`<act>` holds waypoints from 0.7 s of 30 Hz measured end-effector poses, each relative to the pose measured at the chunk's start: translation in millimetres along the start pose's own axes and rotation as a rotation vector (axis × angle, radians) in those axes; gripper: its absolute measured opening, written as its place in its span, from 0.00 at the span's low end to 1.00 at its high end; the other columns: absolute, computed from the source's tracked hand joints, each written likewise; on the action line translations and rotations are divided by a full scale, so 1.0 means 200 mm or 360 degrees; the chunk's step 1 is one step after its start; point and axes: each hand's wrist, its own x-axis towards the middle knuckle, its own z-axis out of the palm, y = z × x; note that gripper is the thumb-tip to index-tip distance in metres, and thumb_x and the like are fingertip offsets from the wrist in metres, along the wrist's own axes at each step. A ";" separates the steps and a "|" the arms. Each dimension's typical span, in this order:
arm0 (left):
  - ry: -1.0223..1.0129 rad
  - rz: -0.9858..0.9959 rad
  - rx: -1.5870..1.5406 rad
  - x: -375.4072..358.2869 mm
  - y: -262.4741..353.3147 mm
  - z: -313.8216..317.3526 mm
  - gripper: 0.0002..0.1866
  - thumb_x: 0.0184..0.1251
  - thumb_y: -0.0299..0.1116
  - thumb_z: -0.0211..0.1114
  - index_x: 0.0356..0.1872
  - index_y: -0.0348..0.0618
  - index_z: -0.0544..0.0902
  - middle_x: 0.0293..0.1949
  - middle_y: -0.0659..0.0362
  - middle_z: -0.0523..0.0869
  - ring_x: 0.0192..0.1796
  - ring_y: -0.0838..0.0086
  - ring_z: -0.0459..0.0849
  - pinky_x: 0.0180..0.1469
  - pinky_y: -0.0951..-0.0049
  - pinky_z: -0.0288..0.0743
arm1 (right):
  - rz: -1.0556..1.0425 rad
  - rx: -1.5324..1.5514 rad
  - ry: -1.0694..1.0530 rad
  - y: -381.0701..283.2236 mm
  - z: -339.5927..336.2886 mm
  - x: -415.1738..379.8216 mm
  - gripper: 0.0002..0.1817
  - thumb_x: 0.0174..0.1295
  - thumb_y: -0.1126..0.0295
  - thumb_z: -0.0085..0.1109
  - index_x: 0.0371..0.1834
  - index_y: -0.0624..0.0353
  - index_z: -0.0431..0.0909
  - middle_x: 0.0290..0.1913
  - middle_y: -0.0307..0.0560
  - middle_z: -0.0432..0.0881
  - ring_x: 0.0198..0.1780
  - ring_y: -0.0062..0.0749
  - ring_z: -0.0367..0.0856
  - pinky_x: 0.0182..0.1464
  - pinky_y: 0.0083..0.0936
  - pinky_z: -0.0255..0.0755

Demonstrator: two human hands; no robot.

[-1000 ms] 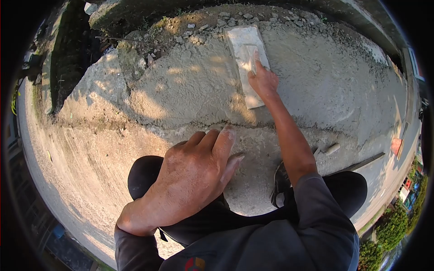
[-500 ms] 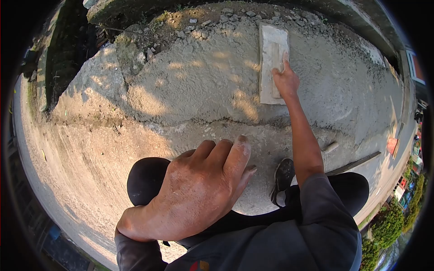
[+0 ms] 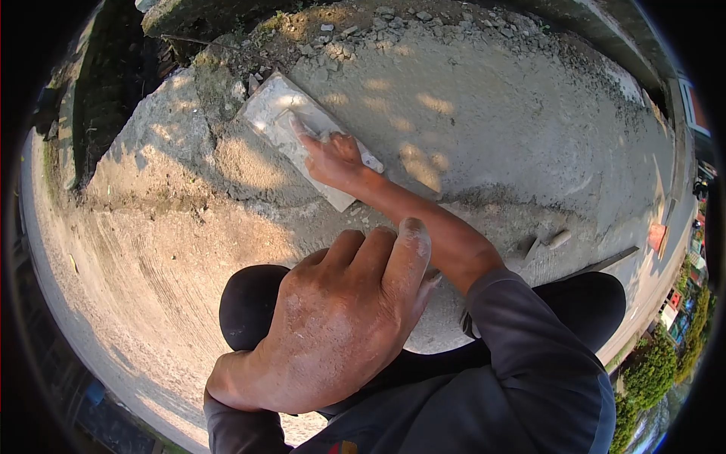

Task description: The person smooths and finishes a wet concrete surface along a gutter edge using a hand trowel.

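Note:
My right hand (image 3: pixel 335 161) grips the handle of a flat, cement-coated float (image 3: pixel 291 102), with the index finger stretched along it. The float lies tilted across the left part of the wet grey concrete (image 3: pixel 469 113), its lower end at the seam with the older slab. My left hand (image 3: pixel 340 314) hangs large in the foreground above my knee, back of the hand up, dusted with cement. Its fingers bend loosely and the thumb stands a little apart from the index finger; nothing shows in it. Some fingertips are hidden.
A trowel (image 3: pixel 558 240) lies on the ground to the right, near a wooden strip (image 3: pixel 616 259). Further right is a reddish object (image 3: pixel 656 236). Loose rubble (image 3: pixel 386 23) lines the back edge, below a low wall (image 3: pixel 605 38). A dark gap (image 3: pixel 121 83) opens at far left.
My right hand has swept the float leftward and slightly down over the concrete, turning it from upright to diagonal. My left hand has barely moved. The trowel shows more fully now.

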 end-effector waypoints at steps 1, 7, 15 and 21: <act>0.0005 0.0021 -0.0006 0.01 0.00 0.01 0.27 0.57 0.34 0.74 0.54 0.30 0.75 0.31 0.56 0.78 0.32 0.69 0.82 0.27 0.71 0.79 | -0.0034 0.0018 -0.0085 -0.06 0.03 -0.04 0.48 0.61 0.65 0.57 0.85 0.40 0.45 0.37 0.72 0.84 0.41 0.60 0.85 0.47 0.51 0.78; -0.0037 -0.0001 -0.0046 0.02 0.01 0.00 0.28 0.61 0.35 0.75 0.56 0.31 0.75 0.36 0.50 0.83 0.34 0.63 0.85 0.31 0.67 0.81 | -0.0571 -0.0080 -0.0135 -0.12 0.12 -0.34 0.45 0.59 0.70 0.56 0.83 0.49 0.52 0.32 0.67 0.83 0.30 0.55 0.84 0.35 0.45 0.79; -0.0146 0.0010 -0.0058 0.06 0.01 -0.01 0.27 0.62 0.37 0.75 0.56 0.32 0.74 0.35 0.52 0.83 0.34 0.65 0.85 0.30 0.67 0.81 | 0.0168 -0.0194 0.0103 0.21 -0.20 -0.01 0.41 0.63 0.66 0.56 0.82 0.46 0.55 0.38 0.64 0.86 0.39 0.56 0.86 0.41 0.47 0.80; -0.0127 0.0014 -0.0043 0.08 0.01 -0.01 0.26 0.61 0.36 0.73 0.55 0.31 0.75 0.30 0.56 0.78 0.30 0.69 0.81 0.27 0.72 0.78 | 0.0816 -0.0443 0.0105 0.73 -0.33 -0.22 0.43 0.66 0.56 0.55 0.84 0.37 0.47 0.47 0.56 0.89 0.48 0.60 0.86 0.58 0.50 0.75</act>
